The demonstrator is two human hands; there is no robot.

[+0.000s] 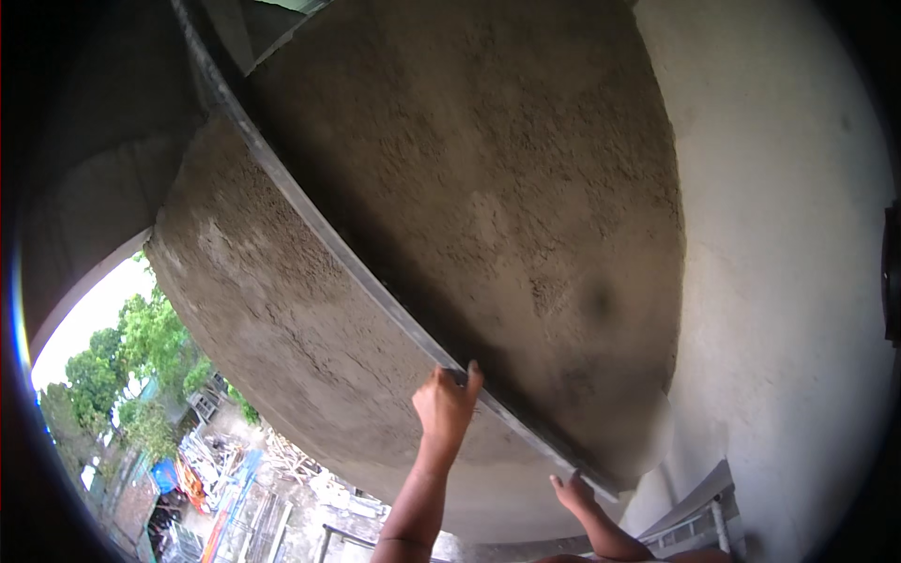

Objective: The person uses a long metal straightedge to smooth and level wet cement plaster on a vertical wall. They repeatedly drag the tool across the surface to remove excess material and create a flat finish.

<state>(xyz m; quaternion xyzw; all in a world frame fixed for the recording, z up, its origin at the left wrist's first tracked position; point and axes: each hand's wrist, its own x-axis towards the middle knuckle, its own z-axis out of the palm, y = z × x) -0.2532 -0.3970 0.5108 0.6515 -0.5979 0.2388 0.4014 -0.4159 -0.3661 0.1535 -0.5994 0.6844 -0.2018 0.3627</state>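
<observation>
A long grey metal straightedge slants across a wall of rough brown plaster, from the upper left down to the lower right. My left hand is closed round the bar in its lower half, thumb up along the far side. Close to the bar's lower end, my right hand has its fingers on the edge, with the thumb raised; part of its grip is hidden. Plaster shows ridges and pits on both sides of the bar, and it looks smoother toward the bottom.
A smooth pale wall borders the plaster on the right. Metal railing or scaffold tubes stand at the lower right. Beyond an opening at the left, far below, lie trees and a yard with stacked timber and debris.
</observation>
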